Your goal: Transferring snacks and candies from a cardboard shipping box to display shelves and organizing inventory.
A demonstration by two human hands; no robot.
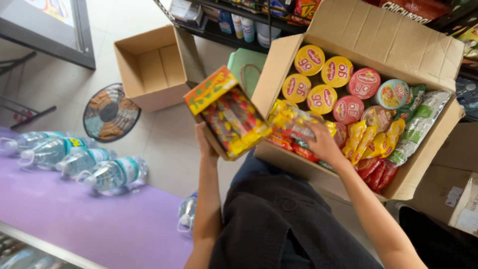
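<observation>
My left hand (206, 144) grips a tilted candy display box (229, 114) from beneath, fingers closed on its lower edge. Just right of it, my right hand (322, 142) closes around a clear yellow snack packet (294, 119) inside a large open cardboard box (388, 45) packed with round lidded cups (328, 82). Water bottles (74, 159) lie far left on a purple tabletop (99, 219).

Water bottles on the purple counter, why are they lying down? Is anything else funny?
The clear plastic water bottles lie tipped on their sides on the purple counter, not upright. One more hangs past its edge. Nothing looks spilled or broken.
</observation>
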